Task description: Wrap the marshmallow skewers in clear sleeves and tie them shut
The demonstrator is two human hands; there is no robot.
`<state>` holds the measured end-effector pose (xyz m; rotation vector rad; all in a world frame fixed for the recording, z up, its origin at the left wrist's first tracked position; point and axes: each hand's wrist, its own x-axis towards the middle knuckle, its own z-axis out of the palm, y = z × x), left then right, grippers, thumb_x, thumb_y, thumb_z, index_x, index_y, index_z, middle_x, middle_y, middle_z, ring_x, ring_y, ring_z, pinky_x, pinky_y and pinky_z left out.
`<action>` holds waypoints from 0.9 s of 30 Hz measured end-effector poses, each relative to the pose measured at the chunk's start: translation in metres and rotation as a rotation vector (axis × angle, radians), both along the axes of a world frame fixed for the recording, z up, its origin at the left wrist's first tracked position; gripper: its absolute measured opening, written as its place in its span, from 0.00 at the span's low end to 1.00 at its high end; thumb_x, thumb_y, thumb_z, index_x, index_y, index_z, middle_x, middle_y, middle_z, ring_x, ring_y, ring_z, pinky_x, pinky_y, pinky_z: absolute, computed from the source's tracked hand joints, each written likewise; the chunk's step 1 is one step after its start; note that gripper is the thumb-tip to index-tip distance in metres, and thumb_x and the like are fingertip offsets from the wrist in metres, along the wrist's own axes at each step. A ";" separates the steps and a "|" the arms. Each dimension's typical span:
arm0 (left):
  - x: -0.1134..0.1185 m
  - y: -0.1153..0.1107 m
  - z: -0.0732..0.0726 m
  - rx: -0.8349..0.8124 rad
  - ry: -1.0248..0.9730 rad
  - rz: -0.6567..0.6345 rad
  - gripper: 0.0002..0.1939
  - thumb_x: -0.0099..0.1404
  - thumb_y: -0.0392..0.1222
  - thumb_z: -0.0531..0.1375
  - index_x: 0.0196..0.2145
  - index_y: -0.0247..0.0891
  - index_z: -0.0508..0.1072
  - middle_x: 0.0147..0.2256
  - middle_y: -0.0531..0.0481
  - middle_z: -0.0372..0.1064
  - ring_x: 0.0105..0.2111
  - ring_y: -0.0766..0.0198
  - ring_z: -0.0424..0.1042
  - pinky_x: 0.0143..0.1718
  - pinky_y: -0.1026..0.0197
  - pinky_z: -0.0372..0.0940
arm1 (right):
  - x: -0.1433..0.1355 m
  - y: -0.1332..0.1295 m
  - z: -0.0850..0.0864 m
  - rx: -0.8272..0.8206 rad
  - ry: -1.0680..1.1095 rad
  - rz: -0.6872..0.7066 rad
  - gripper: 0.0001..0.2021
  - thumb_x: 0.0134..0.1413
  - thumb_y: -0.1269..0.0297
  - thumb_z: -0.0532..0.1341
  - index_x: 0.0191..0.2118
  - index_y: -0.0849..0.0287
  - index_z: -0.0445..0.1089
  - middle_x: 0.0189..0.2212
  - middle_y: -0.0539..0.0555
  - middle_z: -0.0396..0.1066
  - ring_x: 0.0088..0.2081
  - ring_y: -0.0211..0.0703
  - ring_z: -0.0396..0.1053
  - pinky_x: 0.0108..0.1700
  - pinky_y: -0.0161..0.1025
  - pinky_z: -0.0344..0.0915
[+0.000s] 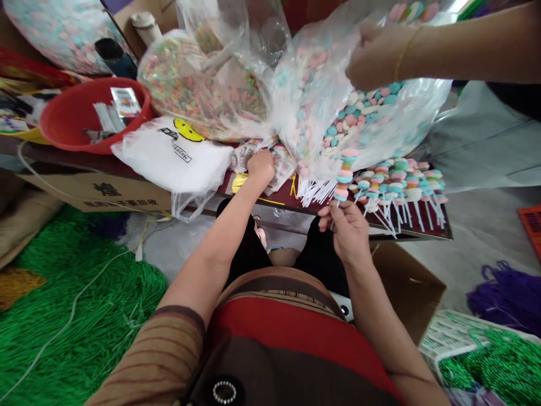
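Observation:
My right hand (349, 225) pinches the white stick of an upright candy skewer (344, 177) with pink, orange and blue pieces, at the table's front edge. My left hand (261, 168) reaches onto a pile of printed plastic wrappers (283, 163); its fingers point away and what they hold, if anything, is hidden. Yellow twist ties (240, 181) lie just left of that wrist. White sticks (315, 192) are bunched between my hands. Several finished-looking candy skewers (399, 180) are piled to the right of my right hand.
Another person's hand (374, 56) is over the open bag of pastel candy (355, 118). A second candy bag (207, 90), a white bag (177, 158) and a red basin (67, 121) stand leftward. Green strands (84, 304) cover the left floor; a cardboard box (406, 287) is below right.

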<state>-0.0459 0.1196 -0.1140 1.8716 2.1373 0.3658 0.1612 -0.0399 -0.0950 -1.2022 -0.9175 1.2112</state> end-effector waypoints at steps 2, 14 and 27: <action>0.004 0.001 0.001 0.013 0.023 0.023 0.18 0.73 0.38 0.51 0.53 0.24 0.71 0.53 0.23 0.71 0.53 0.39 0.74 0.49 0.46 0.68 | -0.004 0.001 0.002 -0.037 0.034 0.018 0.14 0.48 0.55 0.69 0.33 0.56 0.65 0.26 0.46 0.75 0.17 0.29 0.60 0.19 0.28 0.53; 0.009 0.009 -0.001 -0.005 0.010 0.017 0.18 0.68 0.28 0.51 0.51 0.32 0.74 0.51 0.31 0.75 0.52 0.44 0.74 0.49 0.50 0.66 | -0.012 -0.004 0.006 -0.085 0.096 0.041 0.09 0.46 0.61 0.67 0.31 0.56 0.67 0.19 0.43 0.68 0.15 0.26 0.46 0.18 0.29 0.41; -0.010 -0.045 0.016 0.353 0.082 -0.422 0.18 0.73 0.36 0.46 0.46 0.40 0.77 0.42 0.41 0.77 0.46 0.53 0.74 0.53 0.52 0.61 | -0.015 0.041 0.021 -0.046 0.057 -0.027 0.17 0.42 0.52 0.73 0.34 0.58 0.75 0.15 0.38 0.48 0.17 0.27 0.41 0.18 0.31 0.39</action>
